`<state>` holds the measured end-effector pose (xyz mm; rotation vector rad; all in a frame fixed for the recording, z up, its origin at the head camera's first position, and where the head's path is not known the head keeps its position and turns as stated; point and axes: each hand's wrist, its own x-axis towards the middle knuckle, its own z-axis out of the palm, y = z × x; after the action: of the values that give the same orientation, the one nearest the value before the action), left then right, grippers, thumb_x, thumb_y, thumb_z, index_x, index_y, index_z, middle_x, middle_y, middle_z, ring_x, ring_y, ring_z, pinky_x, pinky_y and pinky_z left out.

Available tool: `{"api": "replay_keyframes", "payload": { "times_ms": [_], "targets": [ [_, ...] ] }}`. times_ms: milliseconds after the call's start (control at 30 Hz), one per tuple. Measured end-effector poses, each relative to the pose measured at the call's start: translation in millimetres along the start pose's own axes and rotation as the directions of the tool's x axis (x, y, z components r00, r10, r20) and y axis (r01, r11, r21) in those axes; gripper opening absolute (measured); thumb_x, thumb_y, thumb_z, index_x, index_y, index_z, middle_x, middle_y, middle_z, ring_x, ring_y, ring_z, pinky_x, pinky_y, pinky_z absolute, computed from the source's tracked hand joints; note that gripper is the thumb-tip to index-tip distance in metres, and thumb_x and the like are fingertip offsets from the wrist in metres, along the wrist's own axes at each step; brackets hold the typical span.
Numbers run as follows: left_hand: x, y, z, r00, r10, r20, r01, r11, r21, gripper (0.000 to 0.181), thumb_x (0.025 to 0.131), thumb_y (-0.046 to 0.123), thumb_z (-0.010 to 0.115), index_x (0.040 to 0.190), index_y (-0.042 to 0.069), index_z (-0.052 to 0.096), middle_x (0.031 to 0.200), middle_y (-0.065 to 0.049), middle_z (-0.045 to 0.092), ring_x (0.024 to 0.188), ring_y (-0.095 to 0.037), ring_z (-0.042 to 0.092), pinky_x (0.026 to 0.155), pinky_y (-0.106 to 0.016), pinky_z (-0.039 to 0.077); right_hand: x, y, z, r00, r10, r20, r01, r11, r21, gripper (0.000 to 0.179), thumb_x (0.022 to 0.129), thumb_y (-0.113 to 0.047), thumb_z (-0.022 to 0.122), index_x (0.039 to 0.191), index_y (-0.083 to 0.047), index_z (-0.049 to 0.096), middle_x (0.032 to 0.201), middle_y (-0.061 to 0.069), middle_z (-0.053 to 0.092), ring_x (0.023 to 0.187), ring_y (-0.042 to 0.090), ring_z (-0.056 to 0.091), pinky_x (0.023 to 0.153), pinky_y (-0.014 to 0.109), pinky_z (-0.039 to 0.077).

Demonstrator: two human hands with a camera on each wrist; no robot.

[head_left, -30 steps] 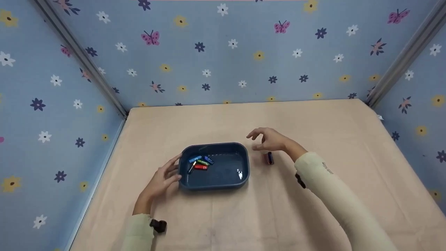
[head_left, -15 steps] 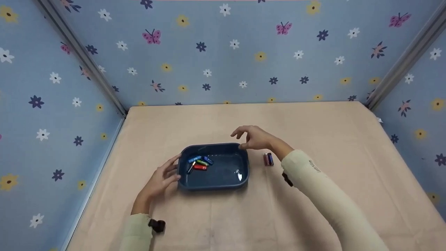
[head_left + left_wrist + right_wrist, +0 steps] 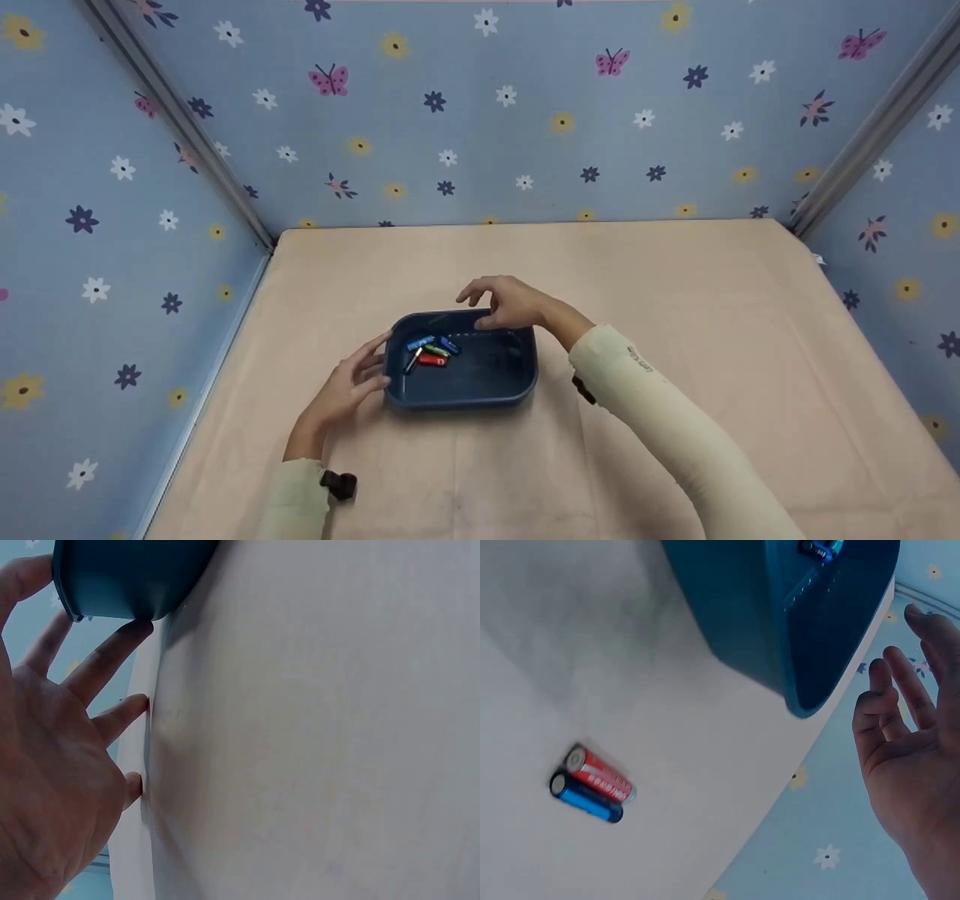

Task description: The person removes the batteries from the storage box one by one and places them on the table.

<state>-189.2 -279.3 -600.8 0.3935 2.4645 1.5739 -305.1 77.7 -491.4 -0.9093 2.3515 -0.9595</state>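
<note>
A dark blue rectangular bin stands on the table. Inside, toward its left end, lie several small batteries, among them a red battery, a green battery and a blue battery. My left hand touches the bin's left side with spread fingers. Over the far right rim hovers my right hand, its fingers loosely bent and nothing visible between them. In the right wrist view, a red battery and a blue battery lie side by side on the table; my right forearm hides them in the head view.
A pale cloth covers the table. Blue flowered walls enclose it at the back and on both sides, with grey metal posts in the corners.
My right hand has moved left, from above the pair of batteries to over the bin's far right rim. My left hand and the bin have stayed in place.
</note>
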Motion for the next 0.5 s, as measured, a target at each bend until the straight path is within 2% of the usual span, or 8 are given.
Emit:
{"api": "replay_keyframes", "payload": {
  "times_ms": [233,367,500],
  "targets": [
    [-2.3,-0.3,0.5,1.0,-0.017,0.001,0.017,1.0,0.005,0.077,0.11,0.015,0.072,0.178,0.016,0.036,0.182,-0.021,0.04,0.159,-0.051,0.055,0.132,-0.073,0.039,9.5,2.5,14.2,0.999,-0.033,0.031,0.032,0.999,0.018,0.05,0.1,-0.006,0.08,0.149,-0.005,0.07,0.148,0.024,0.073,0.096,0.026,0.069,0.095,0.04,0.063],
    [-1.7,-0.2,0.0,1.0,-0.019,-0.002,0.019,1.0,0.013,0.076,0.11,0.016,0.072,0.177,0.017,0.037,0.181,-0.022,0.043,0.158,-0.051,0.056,0.133,-0.074,0.037,14.8,3.7,21.2,0.998,-0.043,0.048,0.041,0.998,0.04,0.052,0.099,-0.005,0.081,0.149,-0.003,0.069,0.145,0.025,0.075,0.108,0.034,0.074,0.1,0.044,0.065],
    [-0.6,1.3,0.2,1.0,-0.006,-0.002,0.006,1.0,0.005,0.076,0.11,0.015,0.072,0.177,0.015,0.037,0.18,-0.023,0.043,0.157,-0.052,0.056,0.132,-0.075,0.038,19.4,3.8,28.3,0.998,-0.021,0.063,0.017,0.998,0.059,0.053,0.098,-0.004,0.082,0.15,-0.003,0.069,0.143,0.023,0.076,0.118,0.038,0.077,0.107,0.05,0.065]
  ]
}}
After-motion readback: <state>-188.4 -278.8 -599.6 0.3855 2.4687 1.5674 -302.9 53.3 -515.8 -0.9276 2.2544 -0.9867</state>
